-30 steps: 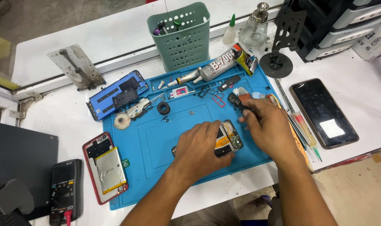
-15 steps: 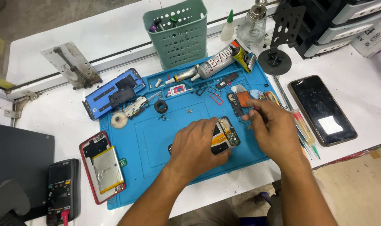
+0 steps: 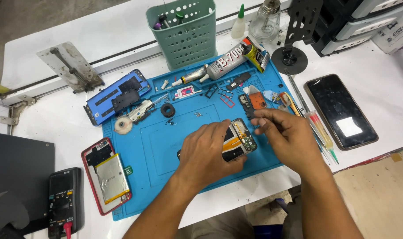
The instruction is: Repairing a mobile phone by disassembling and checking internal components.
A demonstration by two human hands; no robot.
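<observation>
Left hand (image 3: 208, 152) pins the opened phone (image 3: 238, 138) flat on the blue mat (image 3: 166, 141), right hand (image 3: 286, 138) fingers pinched, can't tell on what.

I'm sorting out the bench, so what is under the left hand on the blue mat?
The left hand lies on an opened phone on the blue mat; its circuit end shows, the rest is covered.

Left hand (image 3: 208, 150) hides most of opened phone (image 3: 238, 138); right hand (image 3: 286, 137) fingertip contents unclear.
</observation>
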